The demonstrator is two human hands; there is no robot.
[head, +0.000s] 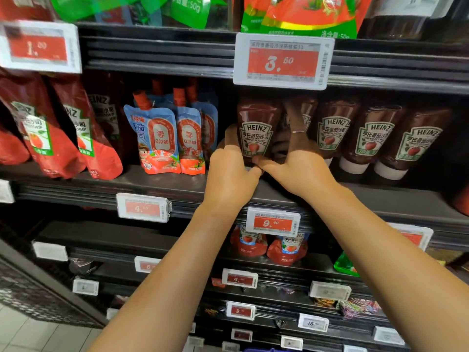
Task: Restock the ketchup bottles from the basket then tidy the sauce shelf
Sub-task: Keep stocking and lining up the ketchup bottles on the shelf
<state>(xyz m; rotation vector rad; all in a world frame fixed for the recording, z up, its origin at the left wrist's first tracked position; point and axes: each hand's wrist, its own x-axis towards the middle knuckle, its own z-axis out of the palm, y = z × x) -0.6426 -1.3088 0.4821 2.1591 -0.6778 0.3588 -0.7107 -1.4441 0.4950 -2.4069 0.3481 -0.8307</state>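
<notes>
- The ketchup bottle (256, 128) stands cap-down at the front of the sauce shelf (162, 181), at the left end of the row of like bottles (355, 135); both hands bracket it, likely to square its label forward and line it up with its neighbours
- The left hand (229, 174) cups the bottle's left flank, fingers curled round behind it, thumb near the base, so it is grasping the bottle
- The right hand (294, 161) lies on the bottle's right side, its fingers reaching back between this bottle and the next; it seems to hold the bottle too, though how firmly I cannot tell
- Left of the bottle, blue pouches (167, 138) and red pouches (58, 133) lean on one another, probably awaiting tidying
- Directly above the bottle a price tag (283, 60) covers its upper end; its cap is hidden by the thumbs
- The basket is nowhere in view, and lower shelves are blurred
</notes>
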